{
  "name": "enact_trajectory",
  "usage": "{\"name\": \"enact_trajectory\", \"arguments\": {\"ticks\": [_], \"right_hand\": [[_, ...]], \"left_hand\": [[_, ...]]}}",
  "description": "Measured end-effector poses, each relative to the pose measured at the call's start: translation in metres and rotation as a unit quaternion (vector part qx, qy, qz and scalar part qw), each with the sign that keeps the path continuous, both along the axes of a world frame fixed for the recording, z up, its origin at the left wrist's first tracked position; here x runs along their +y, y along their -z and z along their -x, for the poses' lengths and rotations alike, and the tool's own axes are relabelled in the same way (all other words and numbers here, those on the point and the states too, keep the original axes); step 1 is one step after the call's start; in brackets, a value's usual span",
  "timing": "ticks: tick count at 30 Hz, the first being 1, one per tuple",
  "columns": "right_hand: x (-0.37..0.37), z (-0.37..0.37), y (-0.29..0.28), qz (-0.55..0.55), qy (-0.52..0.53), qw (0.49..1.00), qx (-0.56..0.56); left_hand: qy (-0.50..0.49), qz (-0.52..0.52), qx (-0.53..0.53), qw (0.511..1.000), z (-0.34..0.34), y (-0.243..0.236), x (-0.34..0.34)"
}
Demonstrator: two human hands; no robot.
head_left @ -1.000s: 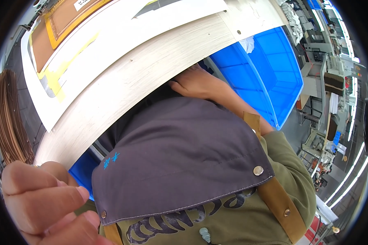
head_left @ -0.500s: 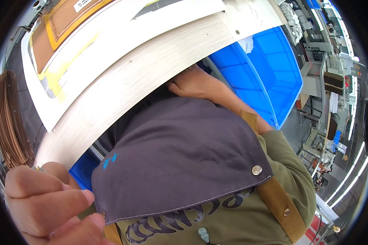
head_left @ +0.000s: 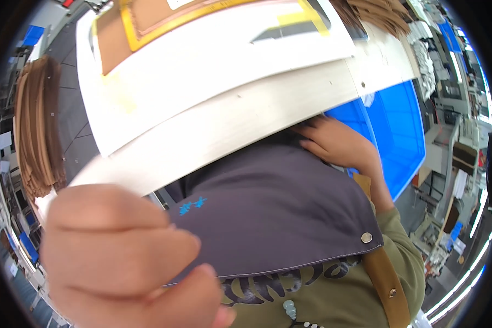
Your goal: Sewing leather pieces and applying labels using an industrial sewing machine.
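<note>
My left hand (head_left: pixel 120 251) is raised close in front at the lower left, its fingers curled into a loose fist. Nothing shows in it, and it is slightly blurred. Over my lap, near the table's front edge, is my right hand (head_left: pixel 341 143). Its fingers reach toward the dark gap under the edge; their tips are smeared by motion, so any hold cannot be made out. A dark grey apron (head_left: pixel 279 218) with a blue mark covers my front and lap, below the right hand. The pale table (head_left: pixel 246 123) lies just beyond.
On the table lies a white board (head_left: pixel 191 82) bearing a yellow-edged frame (head_left: pixel 197 21) and brown sheets. Blue bins (head_left: pixel 396 131) stand right of my right hand. Brown pieces (head_left: pixel 38 128) are stacked at the left; more brown pieces (head_left: pixel 380 13) lie at the far right.
The view has shifted, so the table and bins sit differently in it. My left hand has risen and come closer, still curled. My right hand has drawn out from the table edge.
</note>
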State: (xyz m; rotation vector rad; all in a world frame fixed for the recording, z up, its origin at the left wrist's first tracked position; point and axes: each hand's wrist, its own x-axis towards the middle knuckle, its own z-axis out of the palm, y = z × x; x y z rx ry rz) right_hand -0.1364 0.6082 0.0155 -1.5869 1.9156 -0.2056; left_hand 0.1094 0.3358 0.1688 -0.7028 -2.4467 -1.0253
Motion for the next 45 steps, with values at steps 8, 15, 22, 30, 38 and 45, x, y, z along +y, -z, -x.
{"name": "enact_trajectory", "arguments": {"ticks": [8,15,22,30,38,45], "right_hand": [[-0.066,0.1,-0.109,0.088,-0.037,0.98,-0.177],[-0.215,0.139,-0.045,0.343,-0.068,0.914,0.204],[-0.274,0.152,-0.015,0.324,-0.14,0.876,0.329],[-0.272,0.141,-0.026,0.249,-0.104,0.909,0.319],[-0.283,0.149,-0.024,0.333,-0.135,0.872,0.333],[-0.279,0.162,-0.046,0.372,-0.046,0.898,0.23]], "left_hand": [[-0.138,0.131,-0.13,0.973,0.034,0.011,-0.041],[-0.304,0.253,-0.169,0.903,0.065,0.07,-0.114],[-0.325,0.263,-0.151,0.896,0.106,0.109,-0.152],[-0.346,0.328,-0.166,0.863,0.121,0.12,-0.156],[-0.367,0.306,-0.159,0.864,0.125,0.119,-0.154],[-0.326,0.238,-0.131,0.905,0.148,0.124,-0.145]]}}
